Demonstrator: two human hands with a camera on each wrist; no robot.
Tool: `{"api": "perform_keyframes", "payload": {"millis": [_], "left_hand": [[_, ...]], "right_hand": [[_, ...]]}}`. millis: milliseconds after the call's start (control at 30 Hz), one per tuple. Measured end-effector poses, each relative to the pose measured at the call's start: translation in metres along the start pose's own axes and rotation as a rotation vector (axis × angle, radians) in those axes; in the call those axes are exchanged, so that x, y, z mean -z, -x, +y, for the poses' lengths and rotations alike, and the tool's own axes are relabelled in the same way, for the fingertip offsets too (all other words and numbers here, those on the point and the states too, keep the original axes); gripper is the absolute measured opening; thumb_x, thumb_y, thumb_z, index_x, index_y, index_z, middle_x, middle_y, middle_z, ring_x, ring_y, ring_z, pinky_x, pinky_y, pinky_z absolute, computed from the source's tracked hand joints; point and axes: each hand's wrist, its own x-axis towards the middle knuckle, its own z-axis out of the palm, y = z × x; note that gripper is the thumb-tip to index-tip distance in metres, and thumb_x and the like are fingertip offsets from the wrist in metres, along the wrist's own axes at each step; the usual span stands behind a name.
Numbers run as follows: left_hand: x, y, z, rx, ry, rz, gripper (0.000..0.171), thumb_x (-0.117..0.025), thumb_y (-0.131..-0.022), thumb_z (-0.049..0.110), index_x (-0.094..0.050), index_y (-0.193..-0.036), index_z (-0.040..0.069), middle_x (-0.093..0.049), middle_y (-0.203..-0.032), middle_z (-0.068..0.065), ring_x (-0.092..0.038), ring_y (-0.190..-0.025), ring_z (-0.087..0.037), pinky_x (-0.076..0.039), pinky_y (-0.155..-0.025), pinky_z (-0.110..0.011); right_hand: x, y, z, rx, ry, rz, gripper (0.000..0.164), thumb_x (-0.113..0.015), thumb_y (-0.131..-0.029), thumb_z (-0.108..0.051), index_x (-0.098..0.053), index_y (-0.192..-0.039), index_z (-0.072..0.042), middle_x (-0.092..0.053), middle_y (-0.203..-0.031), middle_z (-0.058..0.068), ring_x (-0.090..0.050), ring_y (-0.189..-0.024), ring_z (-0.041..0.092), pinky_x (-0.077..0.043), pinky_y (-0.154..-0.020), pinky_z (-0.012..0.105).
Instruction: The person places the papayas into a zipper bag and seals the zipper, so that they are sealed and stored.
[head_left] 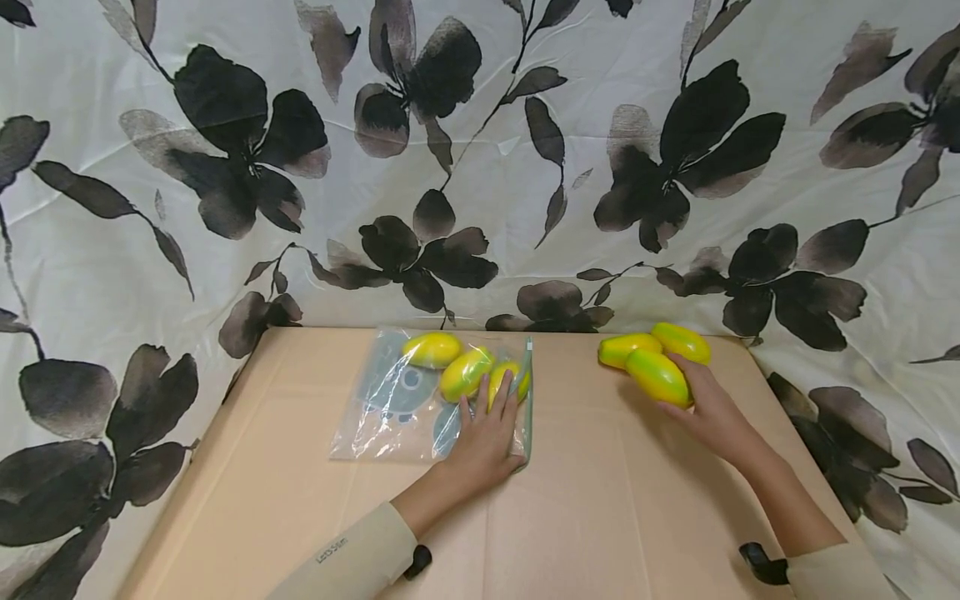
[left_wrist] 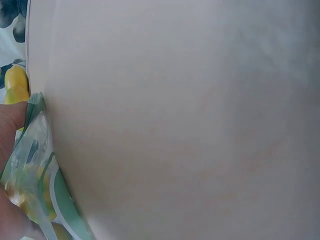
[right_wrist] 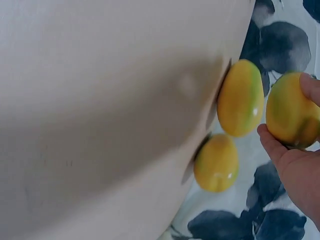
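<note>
A clear zip bag [head_left: 390, 433] with a pale blue print lies on the cardboard, with three yellow-green mangoes [head_left: 467, 375] in it. My left hand [head_left: 486, 442] lies over the bag's right part, its fingers beside the nearest mango. The left thumb [left_wrist: 12, 117] is at the green zip edge [left_wrist: 34, 107], holding the bag by its mouth. At the far right my right hand [head_left: 716, 412] grips a mango [head_left: 658, 377] between thumb and fingers, above the cardboard in the right wrist view. Two more mangoes [right_wrist: 241, 97] rest behind it near the far edge.
Tan cardboard [head_left: 570, 517] covers the work surface, its far edge just behind the bag and mangoes. White cloth with dark flowers [head_left: 525, 192] hangs behind and spreads along both sides.
</note>
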Motion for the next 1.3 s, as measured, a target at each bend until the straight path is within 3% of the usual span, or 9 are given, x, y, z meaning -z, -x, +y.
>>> {"api": "perform_keyframes", "payload": {"millis": [200, 367, 600, 933, 1133, 1300], "left_hand": [[0.001, 0.002, -0.001, -0.002, 0.02, -0.009, 0.121, -0.087, -0.077, 0.052, -0.017, -0.165, 0.005, 0.002, -0.175, -0.012, -0.002, -0.158, -0.049, -0.021, -0.113, -0.08], [0.002, 0.005, -0.001, -0.003, 0.024, -0.017, 0.122, -0.087, -0.077, 0.053, -0.017, -0.165, 0.005, 0.002, -0.175, -0.012, -0.001, -0.158, -0.049, -0.021, -0.114, -0.08], [0.006, 0.011, -0.002, -0.01, 0.036, -0.033, 0.122, -0.088, -0.077, 0.051, -0.016, -0.165, 0.005, 0.002, -0.175, -0.013, -0.001, -0.158, -0.049, -0.021, -0.114, -0.08], [0.008, 0.016, -0.002, -0.006, 0.039, -0.054, 0.122, -0.087, -0.078, 0.051, -0.014, -0.165, 0.006, 0.004, -0.175, -0.011, 0.002, -0.159, -0.047, -0.02, -0.114, -0.079], [0.009, 0.016, -0.001, -0.005, 0.051, -0.054, 0.122, -0.086, -0.08, 0.049, -0.012, -0.166, 0.006, 0.005, -0.175, -0.011, 0.003, -0.159, -0.047, -0.019, -0.115, -0.079], [0.009, 0.016, -0.001, -0.006, 0.034, -0.045, 0.123, -0.086, -0.08, 0.05, -0.01, -0.166, 0.005, 0.006, -0.175, -0.011, 0.001, -0.159, -0.048, -0.019, -0.113, -0.08]], "right_hand": [[-0.022, -0.002, -0.011, 0.058, -0.027, -0.028, 0.082, -0.082, -0.087, -0.011, -0.035, -0.154, 0.001, -0.044, -0.147, 0.028, -0.045, -0.132, 0.046, -0.037, -0.107, 0.065], [-0.039, -0.004, -0.024, 0.044, -0.086, -0.093, 0.088, -0.083, -0.086, -0.013, -0.031, -0.156, -0.004, -0.045, -0.152, 0.022, -0.047, -0.135, 0.039, -0.038, -0.112, 0.056], [-0.057, -0.006, -0.051, 0.034, -0.15, -0.163, 0.084, -0.086, -0.084, -0.012, -0.034, -0.149, -0.003, -0.054, -0.145, 0.019, -0.054, -0.13, 0.037, -0.039, -0.111, 0.062], [-0.078, -0.018, -0.076, 0.073, -0.109, -0.304, 0.079, -0.086, -0.084, -0.024, -0.044, -0.147, -0.002, -0.054, -0.145, 0.017, -0.054, -0.131, 0.035, -0.043, -0.113, 0.057], [-0.089, -0.025, -0.082, 0.168, -0.075, -0.334, 0.076, -0.087, -0.083, -0.027, -0.05, -0.147, -0.008, -0.056, -0.139, 0.011, -0.054, -0.125, 0.029, -0.047, -0.11, 0.054], [-0.093, -0.03, -0.089, 0.171, -0.058, -0.387, 0.075, -0.086, -0.084, -0.027, -0.05, -0.149, -0.013, -0.057, -0.142, 0.009, -0.053, -0.127, 0.029, -0.045, -0.111, 0.055]]}}
